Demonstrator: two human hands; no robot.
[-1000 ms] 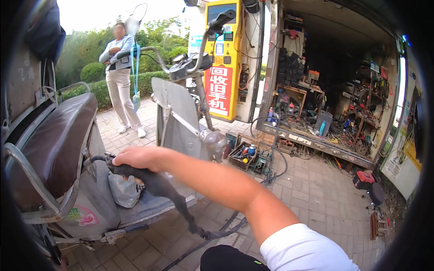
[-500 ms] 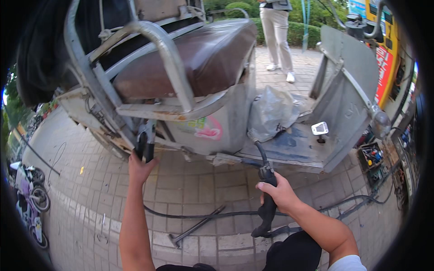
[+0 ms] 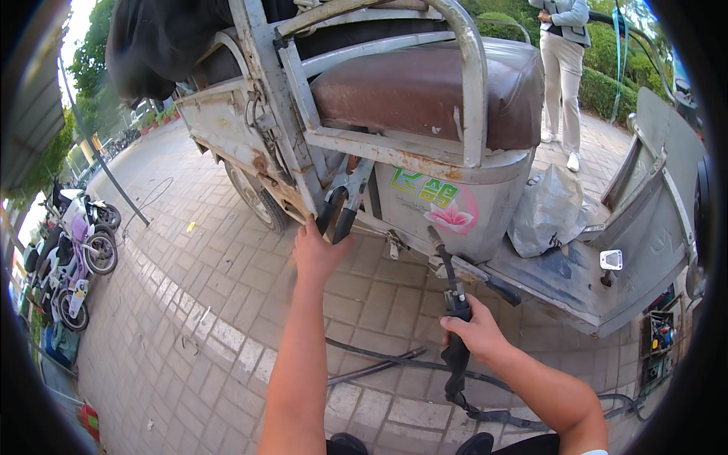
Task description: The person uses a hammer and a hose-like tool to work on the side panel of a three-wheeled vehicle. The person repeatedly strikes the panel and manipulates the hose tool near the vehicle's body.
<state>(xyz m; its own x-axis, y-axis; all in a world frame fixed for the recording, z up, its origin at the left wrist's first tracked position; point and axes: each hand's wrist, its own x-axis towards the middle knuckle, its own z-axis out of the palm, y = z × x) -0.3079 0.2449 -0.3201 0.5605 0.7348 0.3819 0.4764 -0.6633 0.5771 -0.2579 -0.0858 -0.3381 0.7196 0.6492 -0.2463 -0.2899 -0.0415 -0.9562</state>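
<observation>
My left hand point(image 3: 320, 254) is closed on the black-sleeved handles of a metal spring clamp point(image 3: 355, 186). Its upper end reaches the frame of a grey cargo tricycle point(image 3: 394, 144) below the seat rail; the jaws are partly hidden. My right hand point(image 3: 479, 331) is wrapped round the black grip of a welding torch point(image 3: 456, 305). The torch's bent neck points up toward the tricycle's grey side panel point(image 3: 485, 220), which bears a pink flower sticker. Whether the nozzle touches the panel, I cannot tell. A black cable point(image 3: 500, 416) trails from the grip along the paving.
A brown seat point(image 3: 409, 95) tops the panel. On the footboard point(image 3: 553, 284) lies a plastic bag point(image 3: 552, 212). A dark bar point(image 3: 379, 365) rests on the bricks by the cables. A toolbox point(image 3: 658, 341) stands right, parked two-wheelers point(image 3: 76, 258) left. Behind stands a person point(image 3: 563, 76).
My view has swung left, so the tricycle sits further right. The torch tip has shifted from by the bag to in front of the side panel. Both hands keep their holds.
</observation>
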